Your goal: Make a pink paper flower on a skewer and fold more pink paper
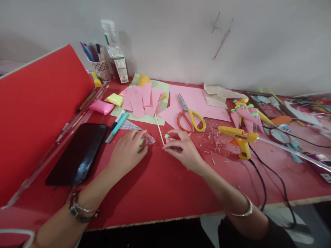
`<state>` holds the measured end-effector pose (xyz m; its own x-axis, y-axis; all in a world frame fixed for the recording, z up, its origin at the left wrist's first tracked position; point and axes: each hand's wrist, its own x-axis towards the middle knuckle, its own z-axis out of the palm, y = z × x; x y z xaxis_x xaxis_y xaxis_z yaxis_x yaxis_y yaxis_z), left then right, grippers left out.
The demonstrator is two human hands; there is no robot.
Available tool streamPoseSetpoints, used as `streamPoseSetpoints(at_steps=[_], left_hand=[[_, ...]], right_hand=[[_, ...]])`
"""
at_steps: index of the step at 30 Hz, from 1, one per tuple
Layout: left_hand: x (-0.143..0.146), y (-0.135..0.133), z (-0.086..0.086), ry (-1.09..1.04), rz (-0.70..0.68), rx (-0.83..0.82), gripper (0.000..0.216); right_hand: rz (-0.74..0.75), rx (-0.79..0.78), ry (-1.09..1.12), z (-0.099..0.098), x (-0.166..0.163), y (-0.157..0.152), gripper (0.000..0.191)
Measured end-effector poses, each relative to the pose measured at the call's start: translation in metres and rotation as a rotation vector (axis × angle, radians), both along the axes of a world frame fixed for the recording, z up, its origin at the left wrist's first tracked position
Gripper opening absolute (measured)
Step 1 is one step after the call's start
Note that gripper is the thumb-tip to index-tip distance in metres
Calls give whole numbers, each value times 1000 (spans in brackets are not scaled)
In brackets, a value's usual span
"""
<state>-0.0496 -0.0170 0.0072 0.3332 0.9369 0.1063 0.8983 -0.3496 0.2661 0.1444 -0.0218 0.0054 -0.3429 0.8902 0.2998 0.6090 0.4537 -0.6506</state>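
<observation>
I judge the work to be partly done from my end: a bunch of pink paper cones with bright green caps [248,117] lies at the right looking shaped and capped, while a heap of flat, pale pink paper strips [137,103] and a large, matt pink paper sheet with cut edges [190,94] look unused. In between sits the piece in hand, a small pink piece with a rounded green top [167,137], just above the glossy red surface [150,193]; my right hand [186,150] has a narrow grip on it, thumb and fingers curled around, and their cover keeps me from telling whether it is complete. My left hand [128,148] holds a crinkled, clear plastic wrapper with something soft and green in it [149,138], its grip loosely bent. A thin, straight, pale wooden stick [159,130] slants between the hands, its near end beside the right fingertips; I cannot tell whether they touch. Beyond, steel scissors with orange and yellow loop handles [191,119] rest partly on the pink sheet. The hard yellow plastic glue gun [240,139] lies on its side to the right, near wispy, clear scraps [210,132]. Two puffy, shiny packets, one hot pink [101,106] and one lemon yellow [114,99], lie beyond the smooth black phone [80,151] at left.
</observation>
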Motion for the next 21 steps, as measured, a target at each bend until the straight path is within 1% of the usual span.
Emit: streamPoseSetpoints(at_steps=[6,13,15,18,20,21], left_hand=[[3,-3,-1,-15,-4,38,36],[7,-8,-6,-57,12,179,41],[8,-8,-7,-114,7,219,41],[11,-8,-5,-258,-33,278,38],[14,-10,-2,-391,-85,256,33],[17,-12,0,-475,-114,208,29]], right_hand=[[94,-15,-188,-1,1,1,13],[97,55,-285,-2,1,-3,18],[113,92,-213,-3,1,-3,18],[107,130,24,2,-1,-3,15],[63,111,205,8,-4,-4,12],[35,87,293,11,-5,-5,12]])
